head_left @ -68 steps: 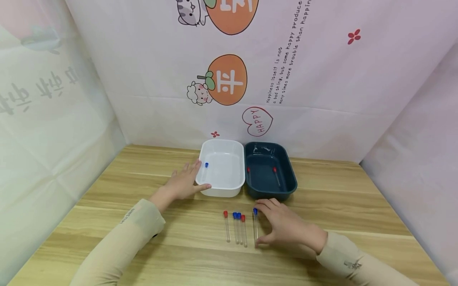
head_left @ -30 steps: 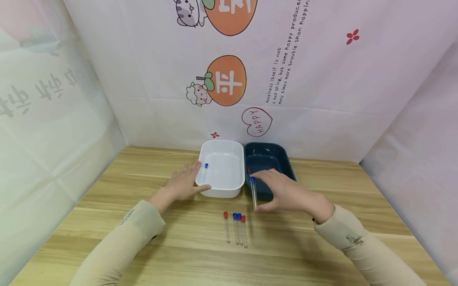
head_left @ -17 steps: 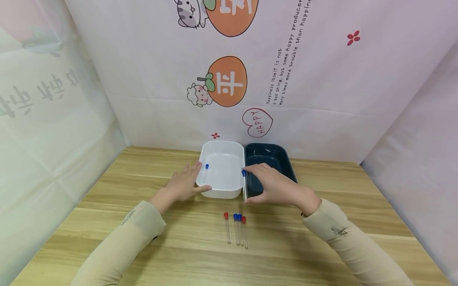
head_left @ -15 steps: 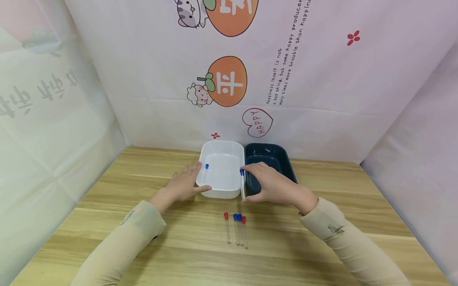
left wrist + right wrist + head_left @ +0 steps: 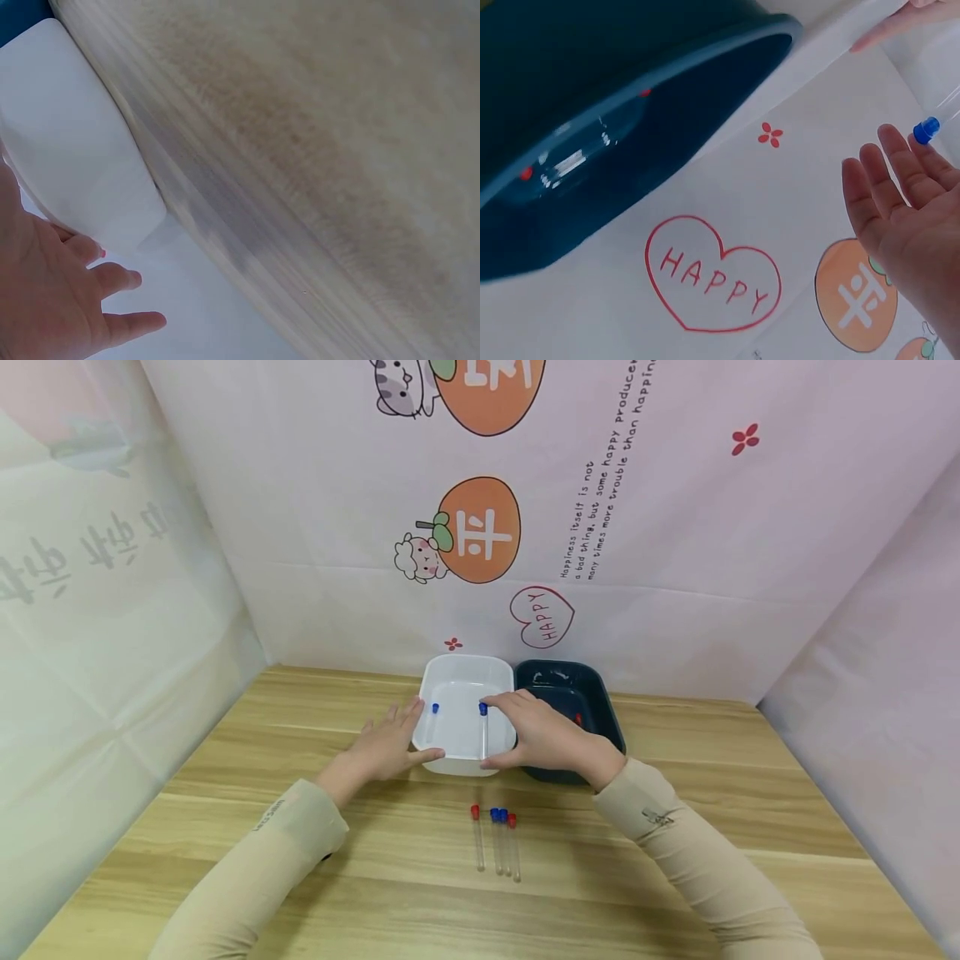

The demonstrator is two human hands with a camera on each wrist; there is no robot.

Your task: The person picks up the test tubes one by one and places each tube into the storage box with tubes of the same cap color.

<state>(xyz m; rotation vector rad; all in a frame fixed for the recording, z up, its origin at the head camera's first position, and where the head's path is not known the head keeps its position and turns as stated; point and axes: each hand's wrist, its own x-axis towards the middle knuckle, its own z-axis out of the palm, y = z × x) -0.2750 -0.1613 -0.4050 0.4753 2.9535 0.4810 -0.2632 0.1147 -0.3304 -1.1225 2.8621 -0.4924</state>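
Observation:
My right hand (image 5: 546, 732) pinches a clear test tube with a blue cap (image 5: 483, 735) between thumb and fingertips, over the right part of the white bin (image 5: 457, 731). In the right wrist view the tube's blue cap (image 5: 928, 130) sits at the index fingertip; the other fingers are spread. My left hand (image 5: 381, 747) rests its extended fingers and thumb against the white bin's left side. Another blue-capped tube (image 5: 434, 710) lies inside that bin. On the table are several more tubes: a red-capped one (image 5: 478, 839) alone, then two blue-capped (image 5: 499, 843) and a red-capped one (image 5: 514, 850) side by side.
A dark blue bin (image 5: 617, 731) stands right beside the white one, with red caps (image 5: 645, 92) showing inside; the right hand partly covers it. Both bins stand at the back of the wooden table (image 5: 360, 877), before a printed cloth (image 5: 660, 635).
My right hand has lifted the blue-capped tube from the table and carried it up and left, past the dark blue bin to over the white bin. My left hand has stayed put.

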